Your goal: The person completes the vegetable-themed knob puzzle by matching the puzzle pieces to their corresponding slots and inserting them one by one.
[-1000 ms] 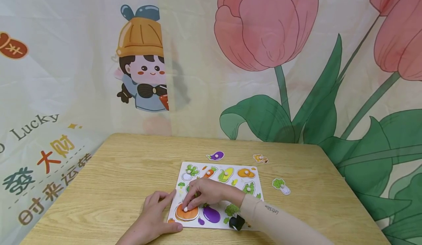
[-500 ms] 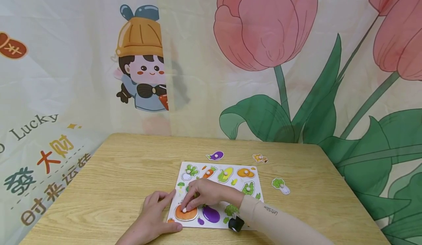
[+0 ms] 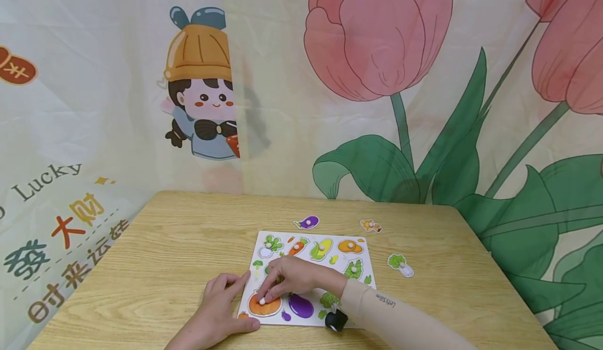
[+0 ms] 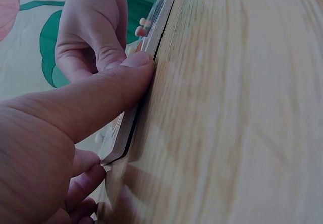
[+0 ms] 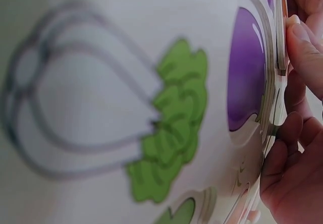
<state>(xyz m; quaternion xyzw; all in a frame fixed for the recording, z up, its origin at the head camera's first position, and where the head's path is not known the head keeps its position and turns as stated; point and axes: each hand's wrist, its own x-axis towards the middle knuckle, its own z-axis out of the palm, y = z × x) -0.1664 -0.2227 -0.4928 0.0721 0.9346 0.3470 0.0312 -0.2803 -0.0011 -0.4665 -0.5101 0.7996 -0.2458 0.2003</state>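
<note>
- The table (image 3: 155,245) carried a white puzzle board (image 3: 363,266) lying flat near its front edge, with both hands working at the board's near-left corner.
- Board status: most cut-outs appeared filled — cabbage, carrot, corn and a yellow-orange piece along the far row, and a purple eggplant piece (image 3: 300,305) seated in the near row. At least one empty outline showed in the right wrist view, a traced vegetable shape beside printed green leaves (image 5: 171,143).
- Three loose pieces lay on the table beyond the board, well apart from the hands: a small eggplant piece (image 3: 307,222), an orange-yellow piece (image 3: 370,226) and a green-and-white vegetable piece (image 3: 401,265). Judged: these three were left to place.
- Left hand (image 3: 218,308) rested flat, thumb pressed against the board's edge (image 4: 132,128), fingers relaxed and holding nothing; it steadied the board.
- Right hand (image 3: 292,278): fingers pinched together on the white knob of the orange pumpkin piece (image 3: 264,306), which sat at its near-left recess. Whether it was fully seated could not be told.
</note>
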